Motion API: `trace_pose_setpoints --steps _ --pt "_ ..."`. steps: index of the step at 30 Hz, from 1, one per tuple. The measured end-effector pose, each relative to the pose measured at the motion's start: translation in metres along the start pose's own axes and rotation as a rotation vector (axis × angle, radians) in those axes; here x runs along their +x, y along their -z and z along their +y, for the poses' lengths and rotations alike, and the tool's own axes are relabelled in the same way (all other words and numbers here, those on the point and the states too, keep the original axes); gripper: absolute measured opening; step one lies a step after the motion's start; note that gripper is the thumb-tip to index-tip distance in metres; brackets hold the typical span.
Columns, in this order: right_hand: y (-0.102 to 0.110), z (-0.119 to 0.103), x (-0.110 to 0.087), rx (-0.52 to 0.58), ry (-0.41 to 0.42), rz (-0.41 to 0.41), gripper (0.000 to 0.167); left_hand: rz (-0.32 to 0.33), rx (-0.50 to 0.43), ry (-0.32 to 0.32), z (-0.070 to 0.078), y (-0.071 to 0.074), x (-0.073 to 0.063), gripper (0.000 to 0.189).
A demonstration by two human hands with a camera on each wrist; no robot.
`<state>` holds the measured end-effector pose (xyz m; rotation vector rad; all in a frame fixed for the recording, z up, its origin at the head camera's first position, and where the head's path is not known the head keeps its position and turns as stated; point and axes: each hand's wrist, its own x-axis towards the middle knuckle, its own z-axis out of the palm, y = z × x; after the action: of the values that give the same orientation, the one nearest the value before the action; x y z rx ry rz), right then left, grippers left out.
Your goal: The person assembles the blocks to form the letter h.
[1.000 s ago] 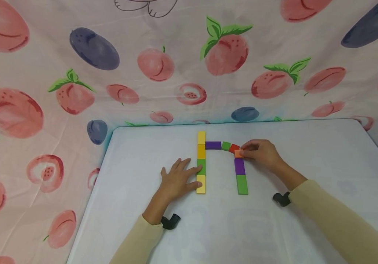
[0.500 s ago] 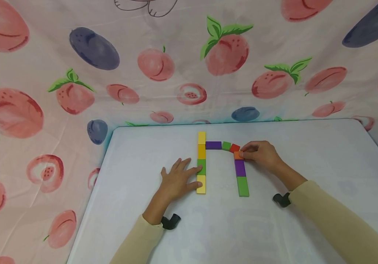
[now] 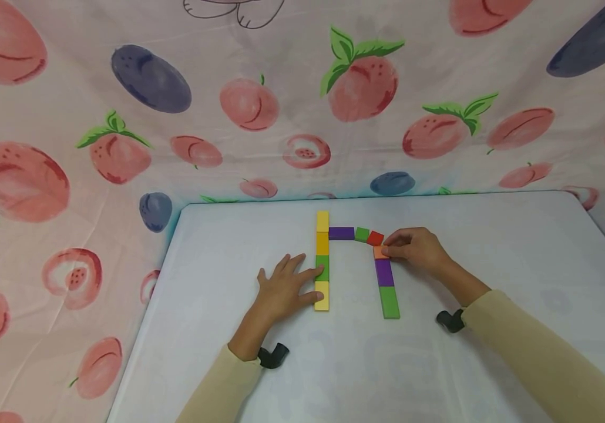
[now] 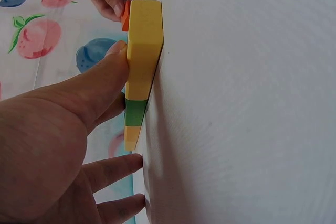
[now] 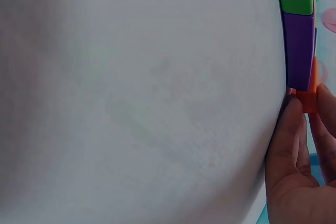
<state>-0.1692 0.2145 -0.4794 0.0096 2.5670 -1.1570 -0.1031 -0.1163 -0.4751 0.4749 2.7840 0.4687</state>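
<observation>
Several coloured blocks lie on the white table [image 3: 239, 235]. In the head view a straight column runs from two yellow blocks [image 3: 322, 221] through a green block [image 3: 325, 261] to a pale yellow block [image 3: 321, 304]. My left hand [image 3: 281, 291] rests beside it with spread fingers, fingertip and thumb touching its lower two blocks. From the column's upper part extend a purple block [image 3: 342, 234], a small green block [image 3: 362, 234] and a tilted red block [image 3: 375, 237]. My right hand [image 3: 419, 252] pinches an orange block [image 3: 378, 252], which abuts a second purple block [image 3: 384, 273]; a longer green block [image 3: 389, 302] follows.
Fruit-printed cloth [image 3: 249, 47] hangs behind the table and at its left side. A black wrist piece [image 3: 274, 355] sits at the left cuff, and another black piece [image 3: 449, 321] at the right cuff.
The orange, right-hand purple and longer green blocks have slid slightly toward the near edge, my right hand moving with them. More of the red block shows. My left hand has stayed put.
</observation>
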Motion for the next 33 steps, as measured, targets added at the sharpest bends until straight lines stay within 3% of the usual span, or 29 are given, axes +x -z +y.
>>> trace_pose_setpoints --steps 11,24,28,33 --pt "0.000 -0.003 0.000 0.032 -0.020 -0.013 0.028 0.006 0.004 0.000 0.001 0.001 -0.001 0.060" --pt "0.001 -0.005 0.000 -0.006 -0.045 -0.032 0.030 -0.006 0.000 0.009 0.001 0.001 0.000 0.060" --pt "0.002 -0.004 -0.004 -0.065 -0.009 -0.001 0.034 -0.009 -0.002 0.008 0.001 0.001 0.000 0.060" --pt "0.005 -0.006 -0.011 -0.169 0.094 0.041 0.036 -0.005 0.000 0.004 0.000 0.000 0.001 0.060"
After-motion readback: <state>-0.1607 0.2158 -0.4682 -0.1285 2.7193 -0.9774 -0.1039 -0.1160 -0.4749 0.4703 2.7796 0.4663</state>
